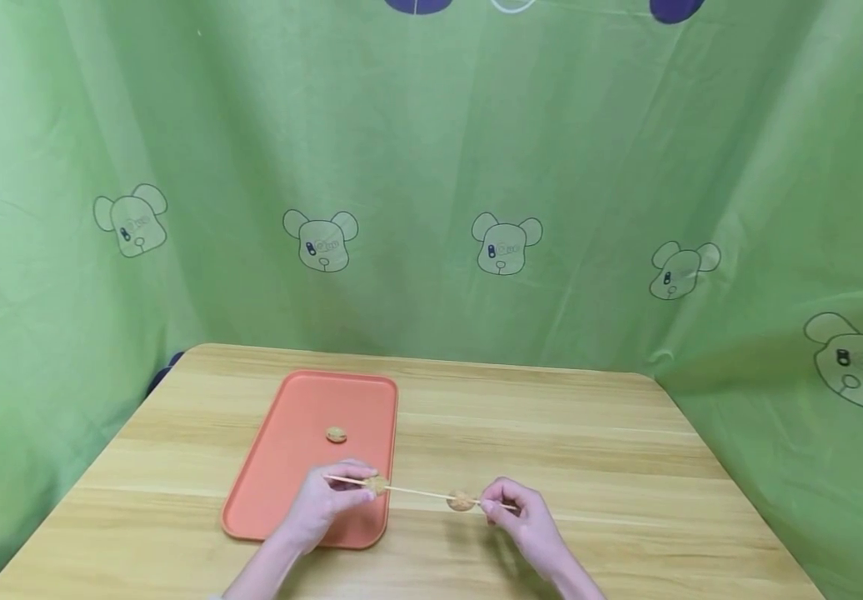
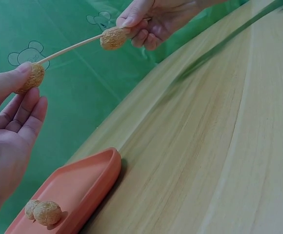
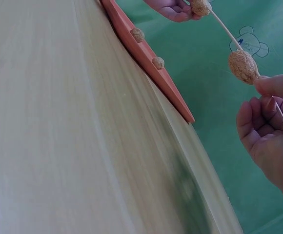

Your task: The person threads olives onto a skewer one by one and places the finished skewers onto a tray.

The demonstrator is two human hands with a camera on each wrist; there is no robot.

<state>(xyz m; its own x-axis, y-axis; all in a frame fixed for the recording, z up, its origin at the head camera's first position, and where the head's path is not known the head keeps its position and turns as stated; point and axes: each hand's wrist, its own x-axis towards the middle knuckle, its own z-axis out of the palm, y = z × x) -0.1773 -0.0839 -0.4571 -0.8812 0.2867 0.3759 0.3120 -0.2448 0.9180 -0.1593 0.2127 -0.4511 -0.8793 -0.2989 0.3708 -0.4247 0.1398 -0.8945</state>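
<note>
A thin wooden skewer [image 1: 420, 492] runs between both hands above the table, with two wrinkled golden-brown balls on it. My left hand [image 1: 319, 502] pinches the left ball [image 2: 32, 78] between thumb and fingers, over the tray's right side. In the head view the skewer's end shows past that ball. My right hand [image 1: 525, 521] pinches the skewer with thumb and fingertips, right beside the second ball [image 3: 243, 67]; the stick's other end runs past its palm. The coral tray [image 1: 289, 467] bears more such balls: one ball [image 1: 336, 435] shows in the head view, two in each wrist view.
The light wood table [image 1: 551, 433] carries the tray on its left half. A green curtain [image 1: 416, 167] with printed bear heads hangs behind the table and along its sides.
</note>
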